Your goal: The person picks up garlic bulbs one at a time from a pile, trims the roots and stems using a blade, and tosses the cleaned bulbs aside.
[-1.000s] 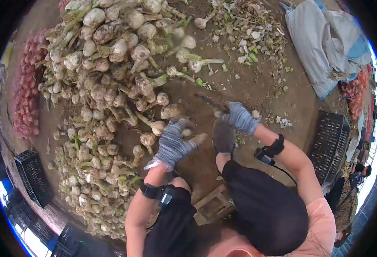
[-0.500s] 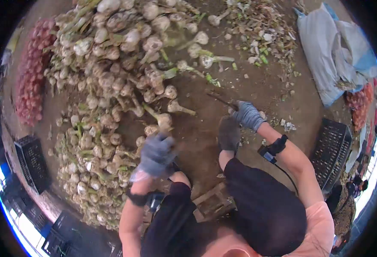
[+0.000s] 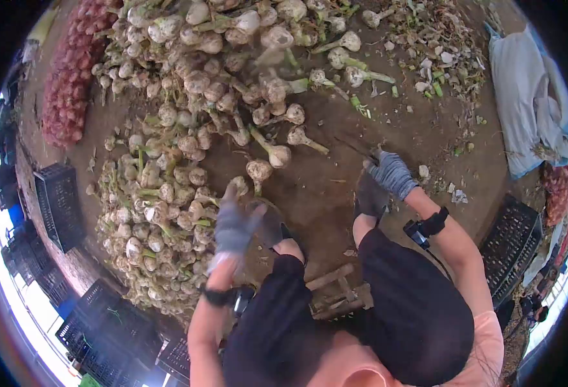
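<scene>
Left hand [image 3: 234,227], gloved and blurred, is by the edge of the garlic heap [image 3: 152,235]; I can't tell whether it's closed on the bulb [image 3: 239,185] at its fingertips. Right hand [image 3: 392,174], gloved too, is clamped round a knife [image 3: 355,148] over the brown floor [image 3: 326,193]. Farther out are red net sacks [image 3: 78,74] on the left, with peelings [image 3: 448,58] and a pale sack [image 3: 529,103] on the right.
</scene>
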Action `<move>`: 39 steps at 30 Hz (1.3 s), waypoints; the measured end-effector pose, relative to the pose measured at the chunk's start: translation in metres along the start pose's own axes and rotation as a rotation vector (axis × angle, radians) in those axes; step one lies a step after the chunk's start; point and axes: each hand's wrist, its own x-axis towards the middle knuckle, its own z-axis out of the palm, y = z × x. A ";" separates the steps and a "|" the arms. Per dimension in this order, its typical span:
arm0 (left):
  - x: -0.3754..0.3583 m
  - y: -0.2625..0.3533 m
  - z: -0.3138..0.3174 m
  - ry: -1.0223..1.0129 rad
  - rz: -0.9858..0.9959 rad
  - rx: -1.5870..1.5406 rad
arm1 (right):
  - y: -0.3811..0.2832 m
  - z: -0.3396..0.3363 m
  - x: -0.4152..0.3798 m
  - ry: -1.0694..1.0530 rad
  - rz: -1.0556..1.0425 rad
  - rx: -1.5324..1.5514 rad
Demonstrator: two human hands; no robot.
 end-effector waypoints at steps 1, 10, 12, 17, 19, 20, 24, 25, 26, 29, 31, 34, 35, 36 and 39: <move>0.020 0.002 0.026 -0.044 -0.093 0.010 | 0.000 0.000 0.000 -0.002 0.000 -0.006; 0.054 0.000 0.073 0.040 -0.250 -0.457 | -0.024 0.001 -0.008 -0.066 -0.103 0.093; 0.049 0.019 0.066 -0.055 -0.356 -0.803 | -0.037 -0.001 -0.012 -0.083 -0.139 0.060; 0.046 0.061 0.056 -0.262 -0.009 -0.844 | -0.082 -0.021 -0.017 -0.017 -0.345 -0.102; 0.053 0.066 0.063 -0.437 -0.198 -1.120 | -0.085 -0.019 -0.013 0.072 -0.439 -0.141; 0.051 0.082 0.045 -0.522 -0.132 -1.010 | -0.088 -0.021 -0.012 0.076 -0.438 -0.206; 0.041 0.065 0.069 -0.569 -0.002 -1.061 | -0.091 -0.027 -0.017 0.084 -0.491 -0.331; 0.039 0.055 0.085 -0.524 -0.074 -1.125 | -0.091 -0.026 -0.017 0.085 -0.492 -0.331; 0.038 0.064 0.088 -0.601 -0.034 -1.269 | -0.089 -0.025 -0.016 0.108 -0.503 -0.307; 0.035 0.072 0.071 -0.405 0.285 -0.516 | -0.081 -0.015 -0.018 0.131 -0.497 -0.300; 0.036 0.059 0.080 -0.320 0.461 -0.386 | -0.077 -0.014 -0.016 0.134 -0.489 -0.326; 0.033 0.080 0.062 -0.402 0.317 -0.650 | -0.065 -0.016 -0.013 0.102 -0.504 -0.447; 0.031 0.099 0.040 -0.553 -0.026 -1.023 | -0.047 -0.021 -0.004 0.019 -0.455 -0.549; 0.025 0.119 0.013 -0.651 -0.109 -1.353 | -0.019 -0.043 0.009 -0.062 -0.187 -0.453; 0.030 0.123 0.000 -0.542 0.174 -0.874 | 0.013 -0.066 0.001 0.011 0.010 -0.359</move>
